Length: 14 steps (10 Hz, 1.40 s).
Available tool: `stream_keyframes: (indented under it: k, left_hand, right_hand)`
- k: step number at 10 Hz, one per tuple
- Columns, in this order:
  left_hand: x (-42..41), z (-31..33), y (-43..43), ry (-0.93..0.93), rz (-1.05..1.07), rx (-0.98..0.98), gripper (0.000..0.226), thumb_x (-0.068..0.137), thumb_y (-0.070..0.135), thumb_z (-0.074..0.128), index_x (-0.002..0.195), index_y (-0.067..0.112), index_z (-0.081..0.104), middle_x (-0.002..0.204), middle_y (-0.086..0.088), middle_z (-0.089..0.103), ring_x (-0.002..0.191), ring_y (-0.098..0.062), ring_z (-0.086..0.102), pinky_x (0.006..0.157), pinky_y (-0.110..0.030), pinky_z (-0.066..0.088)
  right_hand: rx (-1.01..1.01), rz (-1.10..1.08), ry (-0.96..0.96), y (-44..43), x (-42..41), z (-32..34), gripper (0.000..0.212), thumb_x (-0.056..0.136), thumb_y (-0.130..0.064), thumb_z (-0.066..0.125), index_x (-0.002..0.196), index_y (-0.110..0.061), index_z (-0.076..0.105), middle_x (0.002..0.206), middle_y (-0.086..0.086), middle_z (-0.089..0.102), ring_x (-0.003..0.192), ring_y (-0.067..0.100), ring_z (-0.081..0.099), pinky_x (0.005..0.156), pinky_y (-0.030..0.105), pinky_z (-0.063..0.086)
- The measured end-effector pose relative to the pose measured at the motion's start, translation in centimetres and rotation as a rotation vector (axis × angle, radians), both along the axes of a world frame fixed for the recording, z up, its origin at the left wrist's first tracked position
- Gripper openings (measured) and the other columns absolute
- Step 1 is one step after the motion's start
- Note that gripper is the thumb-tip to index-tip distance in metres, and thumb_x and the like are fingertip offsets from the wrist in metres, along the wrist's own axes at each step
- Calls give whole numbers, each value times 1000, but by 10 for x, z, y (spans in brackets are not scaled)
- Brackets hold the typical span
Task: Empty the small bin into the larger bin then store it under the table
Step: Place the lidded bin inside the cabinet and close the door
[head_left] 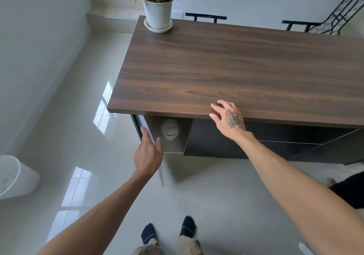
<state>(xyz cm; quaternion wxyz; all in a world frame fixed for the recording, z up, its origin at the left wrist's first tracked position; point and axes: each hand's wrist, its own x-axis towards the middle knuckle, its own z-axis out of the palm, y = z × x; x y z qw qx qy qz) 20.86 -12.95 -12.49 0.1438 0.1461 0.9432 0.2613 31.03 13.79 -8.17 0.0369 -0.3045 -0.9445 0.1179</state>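
Bins come first: the small round white plastic bin sits in the open nook under the dark brown wooden table, and the big white bin stands well apart on the shiny grey floor. The left hand is open, fingers on the nook's white edge. The right hand lies flat and open on the table's front edge. The small bin looks light and stiff (maybe slippery), so hold its sides.

No readable text, label, brand, number or sign is showing anywhere; the dark mark on the right hand is spelling nothing legible.
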Motion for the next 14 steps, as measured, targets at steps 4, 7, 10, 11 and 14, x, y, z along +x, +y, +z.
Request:
stream_keyframes:
  k: [4,7,10,11,14]
  left_hand:
    - [16,-57,24,-34,-184,61,31,110,23,47,131,14,68,97,-20,80,85,-46,68,62,-36,41]
    - [-11,-51,98,49,-420,-185,45,111,46,37,130,14,62,112,-25,75,103,-47,70,73,-41,46]
    - [-33,-45,158,-14,-411,-296,58,112,50,29,139,11,64,135,-25,68,122,-47,64,95,-46,51]
    - [-38,-42,172,-28,-406,-285,38,111,30,40,131,14,68,131,-17,71,121,-42,65,87,-43,53]
    - [-55,-21,187,-1314,698,960,52,112,37,31,108,1,68,108,-21,75,137,-25,57,103,-39,44]
  right_hand:
    - [79,102,-81,23,8,-23,61,108,-52,26,164,-27,23,173,2,16,160,25,12,128,48,7]
    - [188,-9,52,16,2,-39,70,104,-50,20,159,-11,37,167,9,34,155,31,31,125,51,24]
    - [333,-77,255,13,-3,-57,60,104,-43,37,145,-5,58,154,11,54,143,31,50,117,50,38]
    - [358,-80,288,12,-4,-59,59,103,-42,40,144,-4,59,153,11,55,143,31,51,117,50,39]
    - [385,-90,351,15,-6,-64,57,102,-40,41,142,-4,61,152,11,56,142,31,52,115,50,40]
